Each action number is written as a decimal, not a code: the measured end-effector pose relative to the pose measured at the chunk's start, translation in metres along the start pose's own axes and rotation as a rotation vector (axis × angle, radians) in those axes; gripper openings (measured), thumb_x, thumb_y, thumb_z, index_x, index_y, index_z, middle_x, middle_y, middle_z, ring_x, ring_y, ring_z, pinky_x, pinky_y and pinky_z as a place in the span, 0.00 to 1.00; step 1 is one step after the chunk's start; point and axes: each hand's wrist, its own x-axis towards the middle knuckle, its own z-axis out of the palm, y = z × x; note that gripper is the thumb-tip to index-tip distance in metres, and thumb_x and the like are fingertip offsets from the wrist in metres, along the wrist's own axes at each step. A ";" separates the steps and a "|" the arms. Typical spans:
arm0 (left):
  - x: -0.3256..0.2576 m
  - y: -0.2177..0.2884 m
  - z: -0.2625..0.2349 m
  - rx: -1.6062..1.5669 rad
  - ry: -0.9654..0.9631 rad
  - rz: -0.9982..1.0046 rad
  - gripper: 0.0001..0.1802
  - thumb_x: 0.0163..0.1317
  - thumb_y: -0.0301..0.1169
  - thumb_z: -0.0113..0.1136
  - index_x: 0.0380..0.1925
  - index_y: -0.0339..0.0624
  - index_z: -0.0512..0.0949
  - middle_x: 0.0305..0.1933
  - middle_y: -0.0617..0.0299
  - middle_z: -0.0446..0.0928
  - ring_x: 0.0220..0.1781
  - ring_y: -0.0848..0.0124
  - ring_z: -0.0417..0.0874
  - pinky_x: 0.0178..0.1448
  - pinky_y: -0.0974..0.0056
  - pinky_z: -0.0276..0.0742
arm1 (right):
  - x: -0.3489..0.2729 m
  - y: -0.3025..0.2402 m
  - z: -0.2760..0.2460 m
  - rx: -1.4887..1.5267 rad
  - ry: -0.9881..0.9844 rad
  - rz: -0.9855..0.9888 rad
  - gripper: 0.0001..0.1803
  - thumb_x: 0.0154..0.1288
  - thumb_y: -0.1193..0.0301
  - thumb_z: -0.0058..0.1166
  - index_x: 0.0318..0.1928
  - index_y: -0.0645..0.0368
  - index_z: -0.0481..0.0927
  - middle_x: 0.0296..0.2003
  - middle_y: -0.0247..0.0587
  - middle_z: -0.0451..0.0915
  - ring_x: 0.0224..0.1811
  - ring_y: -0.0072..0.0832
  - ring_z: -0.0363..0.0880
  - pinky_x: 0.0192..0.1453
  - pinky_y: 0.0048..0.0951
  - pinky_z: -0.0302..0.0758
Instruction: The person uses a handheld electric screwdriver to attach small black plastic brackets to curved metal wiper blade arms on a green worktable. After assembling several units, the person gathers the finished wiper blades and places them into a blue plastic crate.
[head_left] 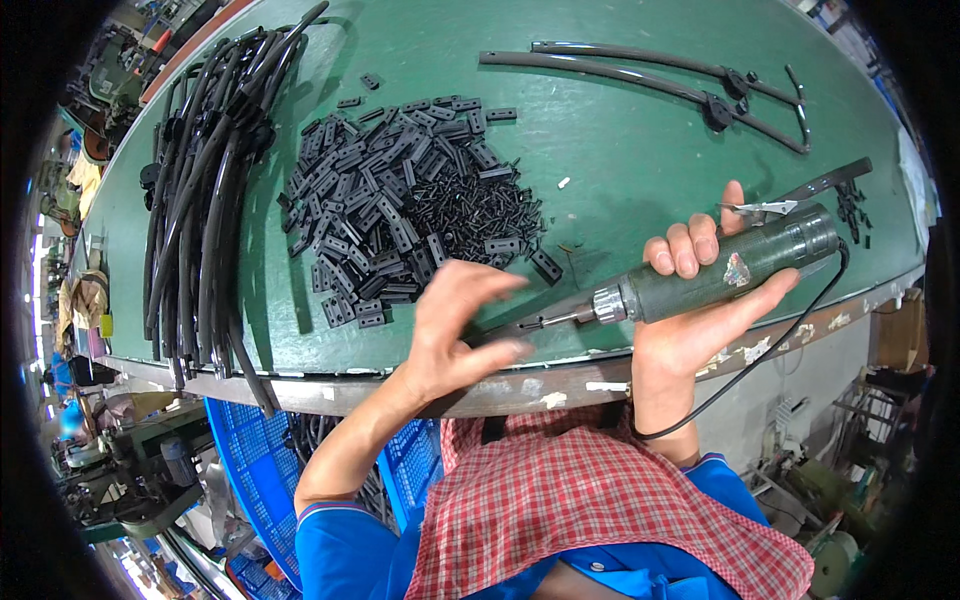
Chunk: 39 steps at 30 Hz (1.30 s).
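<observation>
Right hand (700, 300) grips a screwdriver (720, 275); left hand (455, 330) (open, blurred) beside its tip, likely fetching a clip (545, 265) next

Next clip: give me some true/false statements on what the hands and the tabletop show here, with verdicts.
1. The right hand holds a green power screwdriver. True.
2. The left hand grips a black tube. False: it is open and blurred, holding nothing visible.
3. The pile of small black brackets lies on a green table. True.
4. The bundle of black tubes lies at the table's right end. False: it is at the left end.
5. A blue crate stands below the table edge. True.
</observation>
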 end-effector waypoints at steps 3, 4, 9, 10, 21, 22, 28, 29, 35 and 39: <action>-0.005 -0.009 0.000 0.504 0.210 -0.100 0.17 0.46 0.28 0.70 0.39 0.40 0.80 0.40 0.55 0.74 0.43 0.58 0.72 0.48 0.58 0.70 | 0.004 -0.006 -0.005 -0.018 0.019 -0.016 0.45 0.65 0.30 0.29 0.61 0.56 0.68 0.25 0.31 0.64 0.24 0.23 0.62 0.30 0.30 0.65; -0.007 -0.012 0.003 0.564 0.196 -0.117 0.17 0.46 0.28 0.70 0.39 0.41 0.80 0.40 0.55 0.73 0.44 0.58 0.72 0.48 0.58 0.69 | 0.005 -0.007 -0.006 -0.023 0.023 -0.020 0.44 0.65 0.31 0.29 0.61 0.57 0.68 0.25 0.30 0.64 0.24 0.23 0.62 0.30 0.30 0.64; -0.003 -0.014 0.008 0.664 0.030 -0.156 0.17 0.48 0.33 0.69 0.40 0.44 0.80 0.43 0.56 0.72 0.47 0.57 0.69 0.52 0.55 0.66 | 0.004 -0.008 -0.016 -0.026 -0.104 -0.014 0.40 0.67 0.37 0.38 0.60 0.63 0.65 0.28 0.30 0.62 0.27 0.20 0.61 0.34 0.26 0.65; -0.002 -0.015 0.008 0.655 0.043 -0.144 0.16 0.48 0.32 0.68 0.39 0.44 0.80 0.43 0.56 0.72 0.47 0.57 0.69 0.52 0.55 0.66 | 0.004 -0.010 -0.019 -0.021 -0.123 -0.002 0.41 0.67 0.37 0.38 0.60 0.63 0.65 0.28 0.30 0.62 0.27 0.20 0.61 0.34 0.26 0.65; -0.029 -0.007 0.028 0.329 -0.016 0.078 0.18 0.48 0.26 0.69 0.40 0.38 0.74 0.42 0.52 0.78 0.42 0.55 0.80 0.45 0.56 0.76 | 0.001 -0.014 -0.006 -0.040 -0.228 0.013 0.47 0.62 0.33 0.42 0.64 0.63 0.61 0.26 0.31 0.63 0.26 0.22 0.62 0.33 0.27 0.65; -0.029 -0.007 0.029 0.295 -0.031 0.063 0.18 0.49 0.26 0.69 0.39 0.38 0.74 0.41 0.52 0.79 0.41 0.55 0.81 0.43 0.57 0.77 | 0.000 -0.015 -0.004 -0.069 -0.258 0.003 0.49 0.60 0.32 0.44 0.64 0.63 0.61 0.26 0.32 0.63 0.25 0.22 0.62 0.32 0.27 0.65; -0.030 -0.008 0.031 0.280 -0.025 0.036 0.16 0.51 0.27 0.68 0.38 0.38 0.74 0.40 0.52 0.79 0.40 0.55 0.82 0.41 0.59 0.79 | -0.008 -0.005 0.013 -0.234 -0.548 -0.081 0.58 0.51 0.29 0.51 0.67 0.63 0.57 0.23 0.35 0.68 0.20 0.27 0.69 0.26 0.32 0.69; -0.031 -0.007 0.032 0.289 -0.016 0.028 0.16 0.51 0.27 0.68 0.38 0.38 0.74 0.40 0.52 0.79 0.40 0.56 0.82 0.41 0.59 0.79 | -0.010 -0.004 0.018 -0.272 -0.569 -0.067 0.60 0.49 0.27 0.51 0.68 0.63 0.56 0.23 0.36 0.68 0.20 0.28 0.70 0.25 0.32 0.70; -0.030 0.001 0.033 0.336 0.010 -0.009 0.15 0.51 0.29 0.67 0.37 0.38 0.74 0.40 0.54 0.79 0.39 0.57 0.81 0.43 0.58 0.77 | -0.019 0.010 0.035 -0.456 -0.612 -0.018 0.66 0.40 0.23 0.51 0.68 0.62 0.55 0.23 0.37 0.70 0.19 0.30 0.71 0.25 0.33 0.72; -0.035 -0.003 0.035 0.280 0.039 -0.029 0.14 0.51 0.29 0.66 0.37 0.38 0.74 0.40 0.54 0.79 0.39 0.57 0.81 0.43 0.57 0.75 | -0.022 0.026 0.039 -0.459 -0.693 0.030 0.63 0.41 0.28 0.56 0.67 0.63 0.57 0.23 0.39 0.72 0.21 0.32 0.73 0.26 0.34 0.73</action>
